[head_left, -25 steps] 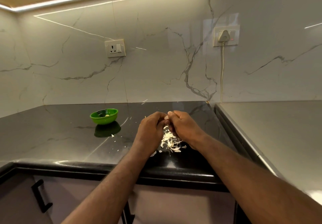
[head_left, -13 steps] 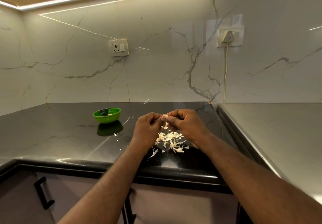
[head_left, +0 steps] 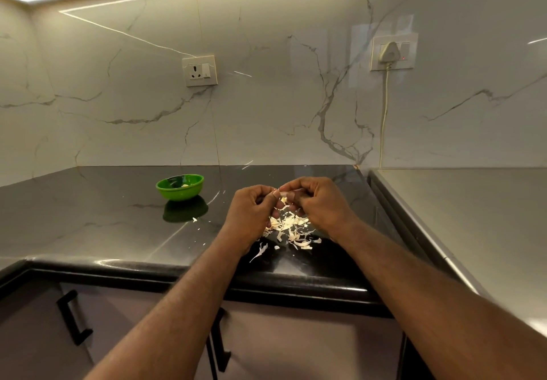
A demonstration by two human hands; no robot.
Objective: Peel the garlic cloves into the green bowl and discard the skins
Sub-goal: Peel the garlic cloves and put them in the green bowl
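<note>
— Whereabouts of the garlic clove [head_left: 283, 194]?

— Up off the worktop [head_left: 103, 217], pinched between left hand [head_left: 251, 217] and right hand [head_left: 319, 205], directly over the pile of skins [head_left: 291, 228]. Both sets of fingers curled in on it. Only a pale sliver on show, too small to tell how much skin left on.

— Handling, at a guess?

— Light and small, firm underneath, papery outside. Likely slick once bare, so easy to squirt out of a tight pinch. Skin thin and brittle, apt to tear into flakes rather than come off whole, judging by the scraps below.

— Best place to take hold?

— Probably by the blunt root end with one hand, thumbnail of the other under a loose edge. Peel toward the tip, no squeezing across the middle.

— And the green bowl [head_left: 177, 193]?

— Well to the left and farther back, apart from both hands, with a pale bit or two inside, presumably peeled garlic. Quite a reach with a slippery clove, so worth carrying across rather than tossing.

— Skins?

— Heaped near the front edge, a few strays scattered toward the bowl. Featherweight, prone to drift and cling. Better swept together into a cupped palm than picked up singly.
</note>
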